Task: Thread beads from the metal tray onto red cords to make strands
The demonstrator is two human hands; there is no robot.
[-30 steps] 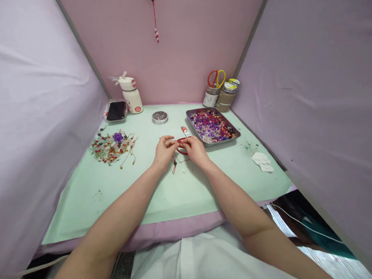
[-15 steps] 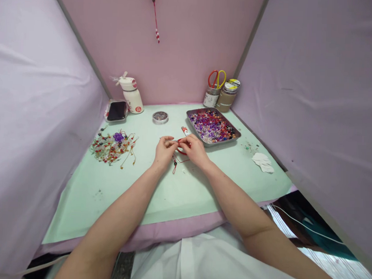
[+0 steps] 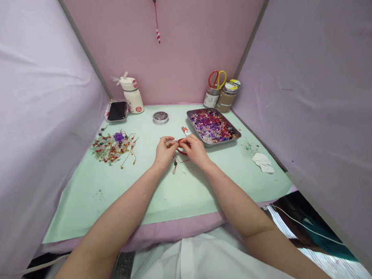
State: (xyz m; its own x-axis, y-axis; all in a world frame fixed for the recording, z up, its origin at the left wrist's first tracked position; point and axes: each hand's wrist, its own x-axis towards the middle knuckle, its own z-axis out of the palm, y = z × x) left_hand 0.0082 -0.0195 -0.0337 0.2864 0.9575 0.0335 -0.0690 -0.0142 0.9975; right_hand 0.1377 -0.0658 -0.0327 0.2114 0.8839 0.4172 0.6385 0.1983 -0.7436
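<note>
My left hand [image 3: 165,152] and my right hand [image 3: 194,149] meet over the middle of the mat, both with fingers pinched on a red cord [image 3: 182,152]. A thin, needle-like piece seems to lie between the left fingers, too small to make out well. Loops of the cord show beside the right fingertips. Below the hands hangs a strand with a dark bead [image 3: 175,164] and a small red loop, lying on the mat. A red and white lighter-like object [image 3: 185,131] lies just behind my right hand.
A metal tray [image 3: 223,144] of mixed beads stands behind on the right, near scissors in a jar [image 3: 211,100], a brown jar [image 3: 226,101] and a tissue [image 3: 263,163]. Leftward are beaded strands [image 3: 112,149], a phone [image 3: 117,111], a bottle [image 3: 134,101] and a round dish [image 3: 160,118].
</note>
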